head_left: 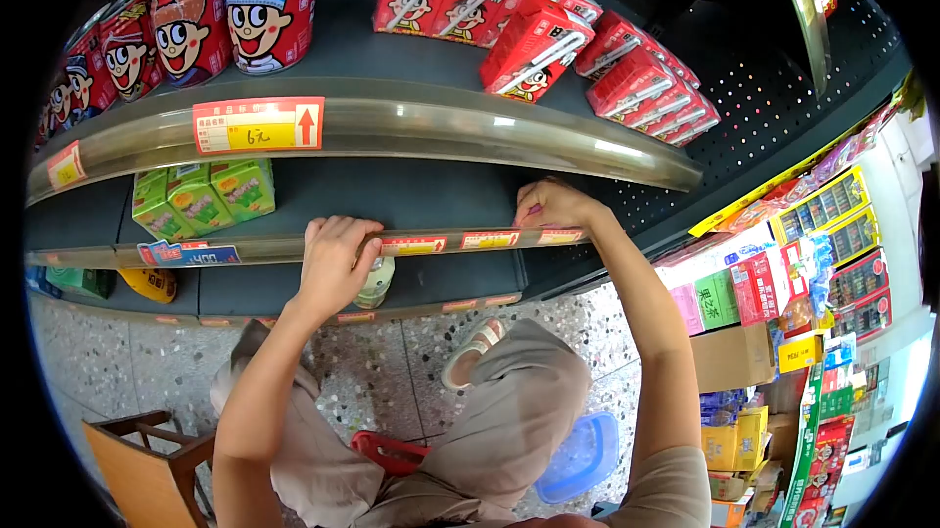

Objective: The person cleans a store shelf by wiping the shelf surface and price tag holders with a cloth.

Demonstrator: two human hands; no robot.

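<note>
My left hand (pixel 336 259) is curled over the front edge strip (pixel 416 245) of the middle shelf, thumb against the front and fingers on top. My right hand (pixel 555 207) is closed at the right end of the same shelf (pixel 392 200). A bit of pink shows at its fingers, but what it holds cannot be made out. Green drink cartons (pixel 204 200) stand on this shelf, left of my left hand. Just below that hand, a pale bottle or jar (pixel 375 282) stands on the lower shelf, partly hidden.
Overhead, the upper shelf carries red cans (pixel 271 14) and red drink cartons (pixel 537 48) behind a curved price rail (pixel 392 126). A wooden stool (pixel 147 459), a blue plastic basin (pixel 580 456) and a red object (pixel 390 452) surround my legs. Boxed goods (pixel 729 357) are stacked at right.
</note>
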